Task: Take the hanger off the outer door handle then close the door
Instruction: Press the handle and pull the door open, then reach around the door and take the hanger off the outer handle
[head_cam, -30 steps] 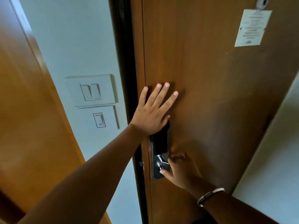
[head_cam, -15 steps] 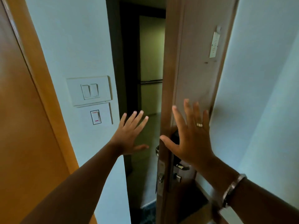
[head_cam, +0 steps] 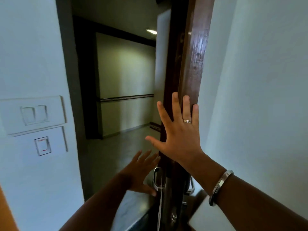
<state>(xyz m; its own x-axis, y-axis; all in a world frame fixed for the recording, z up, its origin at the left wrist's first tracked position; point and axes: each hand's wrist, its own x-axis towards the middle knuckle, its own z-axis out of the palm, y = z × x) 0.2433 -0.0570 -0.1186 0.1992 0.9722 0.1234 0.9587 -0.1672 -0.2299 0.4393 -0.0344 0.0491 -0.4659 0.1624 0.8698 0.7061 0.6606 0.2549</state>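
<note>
The brown wooden door (head_cam: 193, 52) stands wide open, seen edge-on in the middle of the view. My right hand (head_cam: 179, 130) is spread flat against the door's edge, fingers apart, holding nothing. Lower down, my left hand (head_cam: 141, 172) reaches with open fingers beside the silver outer door handle (head_cam: 157, 179), close to it or just touching. A thin white hanger card (head_cam: 159, 212) hangs down from that handle along the door's outer face, seen nearly edge-on.
A white wall with a double light switch (head_cam: 34, 114) and a single switch (head_cam: 42, 145) is at the left. Beyond the doorway lies a dim corridor (head_cam: 123, 90) with a wall rail. A white wall (head_cam: 258, 97) is close at the right.
The door has swung from closed to wide open. My right hand left the inner handle and now lies flat on the door's edge. My left hand dropped toward the outer handle.
</note>
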